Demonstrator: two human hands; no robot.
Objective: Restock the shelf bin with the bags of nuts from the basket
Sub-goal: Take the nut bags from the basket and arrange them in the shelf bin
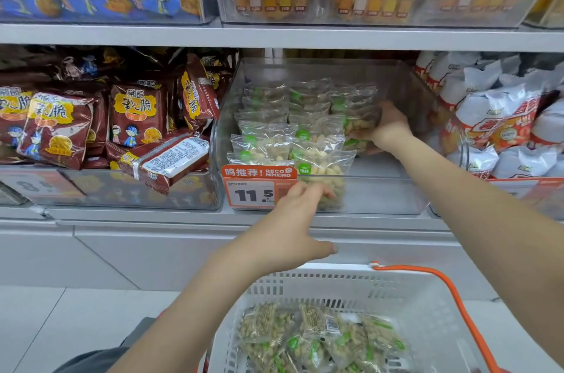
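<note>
A clear plastic shelf bin (381, 195) stands on the middle shelf, with several clear bags of nuts (274, 140) stacked in rows on its left side. My right hand (387, 125) reaches deep into the bin and grips a bag of nuts (360, 125) at the right end of the stack. My left hand (293, 223) rests on the bin's front edge, fingers curled over the front bag (320, 168). Below, a white basket (335, 284) with an orange handle holds several more bags of nuts (317, 339).
Brown snack bags (134, 116) fill the bin to the left, white and red bags (500, 119) the bin to the right. An orange price tag (256, 186) hangs on the bin front. The shelf above (274, 37) overhangs. The bin's right half is bare.
</note>
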